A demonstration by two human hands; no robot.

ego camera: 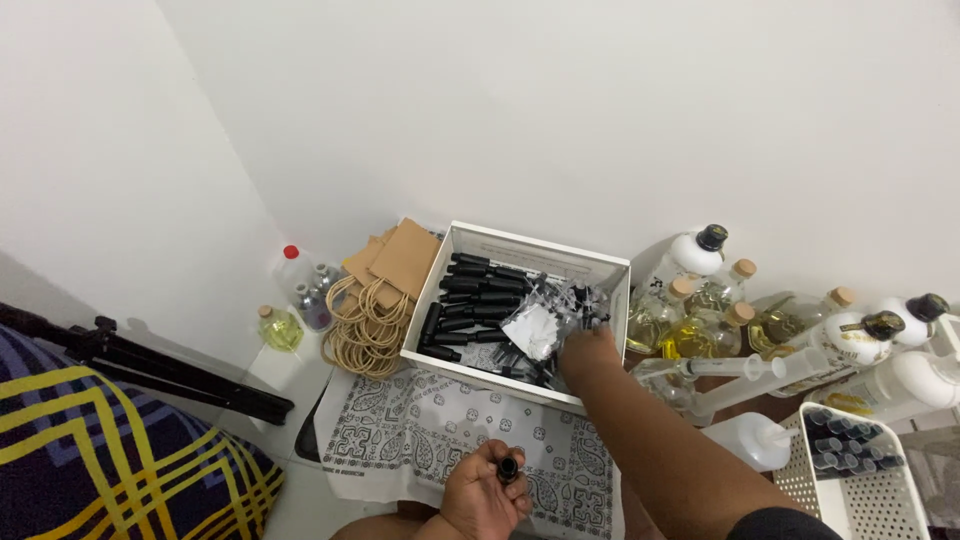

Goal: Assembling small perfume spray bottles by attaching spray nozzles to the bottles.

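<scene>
Head view: right hand (588,350) reaches into the white box (520,245), fingers down among small black bottles (470,290) and clear plastic bags (535,325); grip hidden, cannot tell what it holds. Left hand (487,492) is curled closed around one small dark bottle (509,468), low over the patterned cloth (420,430). Glass bottles of yellow liquid (700,320) stand just right of the box.

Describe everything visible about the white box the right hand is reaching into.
The white box is a rectangular, open-topped bin with thin rigid walls, sitting on the floor against the wall, its near edge on a patterned cloth. It holds rows of small black bottles and a clear bag of black parts. The right hand dips over its near right corner.
</scene>
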